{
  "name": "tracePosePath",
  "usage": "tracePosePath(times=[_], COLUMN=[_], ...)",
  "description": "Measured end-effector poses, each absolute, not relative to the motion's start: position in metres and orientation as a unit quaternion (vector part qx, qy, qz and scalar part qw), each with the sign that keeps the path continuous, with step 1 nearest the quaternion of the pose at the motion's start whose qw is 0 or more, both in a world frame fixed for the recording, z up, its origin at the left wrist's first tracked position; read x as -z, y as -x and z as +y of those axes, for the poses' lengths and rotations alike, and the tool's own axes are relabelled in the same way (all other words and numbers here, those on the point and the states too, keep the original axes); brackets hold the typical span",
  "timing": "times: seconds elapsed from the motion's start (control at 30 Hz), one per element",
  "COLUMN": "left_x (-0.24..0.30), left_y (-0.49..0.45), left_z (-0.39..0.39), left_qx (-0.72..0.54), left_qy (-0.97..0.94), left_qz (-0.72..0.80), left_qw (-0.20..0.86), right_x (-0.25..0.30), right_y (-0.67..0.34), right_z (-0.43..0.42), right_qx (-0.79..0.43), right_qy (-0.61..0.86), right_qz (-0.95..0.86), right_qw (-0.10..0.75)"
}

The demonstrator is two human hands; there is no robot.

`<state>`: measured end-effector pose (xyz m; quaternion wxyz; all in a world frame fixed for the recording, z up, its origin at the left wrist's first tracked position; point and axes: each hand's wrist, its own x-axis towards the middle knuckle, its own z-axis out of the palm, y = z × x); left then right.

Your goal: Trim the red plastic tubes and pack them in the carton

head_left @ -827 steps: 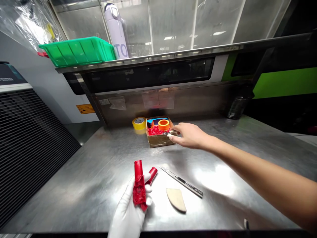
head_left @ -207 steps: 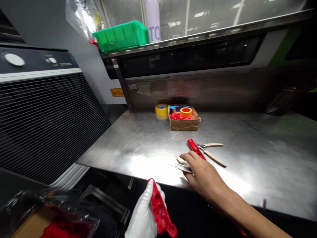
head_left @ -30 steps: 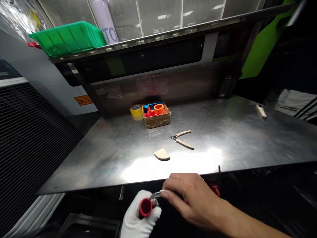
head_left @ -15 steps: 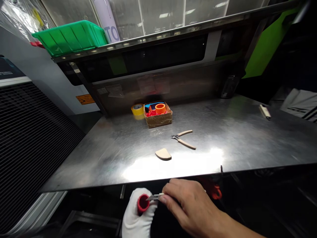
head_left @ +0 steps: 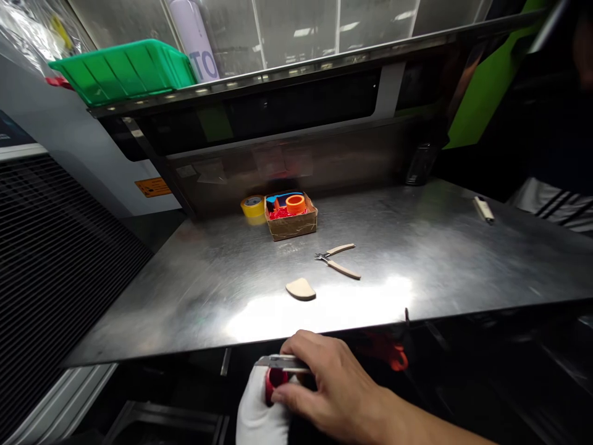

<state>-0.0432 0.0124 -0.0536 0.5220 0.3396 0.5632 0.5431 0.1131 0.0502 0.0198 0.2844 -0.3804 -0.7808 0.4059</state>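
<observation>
My left hand (head_left: 260,411), in a white glove, is closed around a hollow red cylinder (head_left: 269,390) below the table's front edge, its open end facing up. My bare right hand (head_left: 336,386) grips a utility knife (head_left: 283,363), blade pointing left across the top of the cylinder. The right thumb lies against the cylinder's near side. Beyond the hands, on the metal table, are a beige wedge-shaped piece (head_left: 301,290) and nippers (head_left: 343,270) with beige handles, spread apart. The gloved fingers are partly hidden behind the right hand.
A small cardboard box (head_left: 295,229) of red and orange parts stands beside a roll of yellow tape (head_left: 252,207). On the shelf above sits a green bin (head_left: 125,71). A whitish object (head_left: 483,209) lies at right, near a person in dark clothing (head_left: 556,142).
The knife has gone from inside the cylinder's opening to lying over its rim. My right hand has moved left, bringing its thumb onto the cylinder. The whole view has shifted slightly.
</observation>
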Motion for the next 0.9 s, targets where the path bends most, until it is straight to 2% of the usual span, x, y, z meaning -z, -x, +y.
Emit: tracePosePath(times=[0.2, 0.5, 0.73, 0.9], left_x=[0.044, 0.021, 0.028, 0.021], left_y=[0.043, 0.039, 0.035, 0.030], left_z=[0.000, -0.004, 0.000, -0.004], left_qx=[-0.509, -0.457, -0.539, -0.565], left_qy=[-0.366, -0.433, -0.449, -0.341], left_qz=[0.585, 0.645, 0.634, 0.636], left_qw=[0.515, 0.432, 0.326, 0.400], right_x=[-0.033, -0.023, -0.014, -0.014], right_y=[-0.131, -0.141, -0.133, -0.129], right_z=[0.061, 0.062, 0.053, 0.046], right_qx=[-0.462, -0.292, -0.260, -0.298], right_qy=[0.257, 0.369, 0.387, 0.361], right_qz=[-0.822, -0.857, -0.855, -0.856], right_qw=[0.213, 0.212, 0.229, 0.220])
